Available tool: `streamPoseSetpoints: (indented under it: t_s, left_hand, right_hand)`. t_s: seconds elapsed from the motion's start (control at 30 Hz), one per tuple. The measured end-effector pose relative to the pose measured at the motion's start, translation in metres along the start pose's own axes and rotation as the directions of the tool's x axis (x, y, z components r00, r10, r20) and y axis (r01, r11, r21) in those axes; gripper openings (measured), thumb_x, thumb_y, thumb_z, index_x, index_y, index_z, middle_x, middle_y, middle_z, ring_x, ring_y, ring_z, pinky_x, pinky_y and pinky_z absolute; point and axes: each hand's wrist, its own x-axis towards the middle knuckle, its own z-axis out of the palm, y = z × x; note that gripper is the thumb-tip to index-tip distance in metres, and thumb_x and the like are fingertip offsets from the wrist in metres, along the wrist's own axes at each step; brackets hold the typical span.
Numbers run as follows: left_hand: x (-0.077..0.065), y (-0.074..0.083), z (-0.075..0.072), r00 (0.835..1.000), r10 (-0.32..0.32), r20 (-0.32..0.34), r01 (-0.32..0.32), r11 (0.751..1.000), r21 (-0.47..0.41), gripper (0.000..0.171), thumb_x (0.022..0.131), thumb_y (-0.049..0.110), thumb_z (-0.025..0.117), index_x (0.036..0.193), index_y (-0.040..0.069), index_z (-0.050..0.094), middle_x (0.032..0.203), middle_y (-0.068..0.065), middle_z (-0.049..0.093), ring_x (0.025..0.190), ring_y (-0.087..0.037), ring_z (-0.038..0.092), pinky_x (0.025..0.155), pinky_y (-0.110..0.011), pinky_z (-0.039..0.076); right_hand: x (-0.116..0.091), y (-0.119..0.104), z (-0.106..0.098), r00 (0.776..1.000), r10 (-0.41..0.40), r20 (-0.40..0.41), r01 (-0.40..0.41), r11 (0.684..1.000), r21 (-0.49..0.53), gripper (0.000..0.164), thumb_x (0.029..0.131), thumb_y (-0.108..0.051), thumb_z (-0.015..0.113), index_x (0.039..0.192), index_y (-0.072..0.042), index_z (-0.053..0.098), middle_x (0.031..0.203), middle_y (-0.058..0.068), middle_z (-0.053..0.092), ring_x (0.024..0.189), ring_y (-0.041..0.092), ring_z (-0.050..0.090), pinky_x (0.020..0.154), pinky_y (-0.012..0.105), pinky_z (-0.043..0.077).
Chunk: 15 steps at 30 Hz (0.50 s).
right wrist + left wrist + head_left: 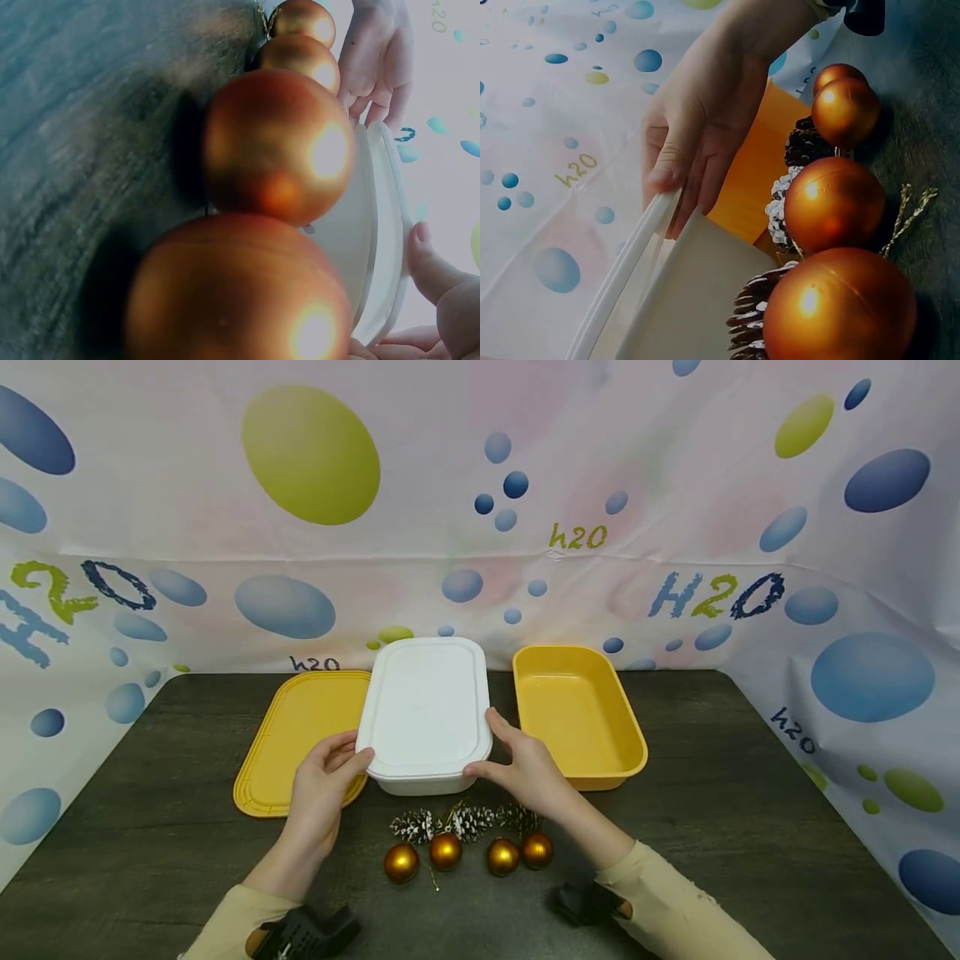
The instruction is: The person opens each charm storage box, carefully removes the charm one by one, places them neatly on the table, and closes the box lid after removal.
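Observation:
A white rectangular lid (427, 706) lies over a white plastic container (426, 787) in the middle of the table. In the left wrist view the lid's edge (613, 289) stands slightly apart from the container's rim. My left hand (321, 785) pinches the lid's near left corner, thumb on top and fingers underneath. At the right side, my right hand (528, 772) holds the lid, its thumb at the near corner and fingertips along the side. The right wrist view shows that thumb (435, 274) against the lid, with the other fingers partly hidden below.
A yellow lid (307, 727) lies flat at left. To the right stands an open yellow container (577, 718). Several golden baubles (502, 857) and snowy pinecones (472, 822) lie close in front of the white container. A printed sheet (420, 552) hangs behind the table.

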Motion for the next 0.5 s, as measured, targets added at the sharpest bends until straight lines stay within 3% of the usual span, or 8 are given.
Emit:
streamPoseSetpoints:
  t_s: [0.5]
  left_hand:
    - [0.0087,-0.0016,0.0009,0.999,-0.012,-0.031,0.012,1.0,0.004,0.043,0.093,0.007,0.06,0.131,-0.008,0.047,0.119,-0.017,0.049,0.096,-0.011,0.054,0.082,-0.017,0.048]
  right_hand:
    - [-0.0006,0.002,0.0052,1.0,0.014,-0.016,-0.015,0.997,-0.081,0.085,0.08,-0.025,0.077,0.144,0.007,0.032,0.148,0.021,0.028,0.136,0.029,0.03,0.107,0.041,0.033]
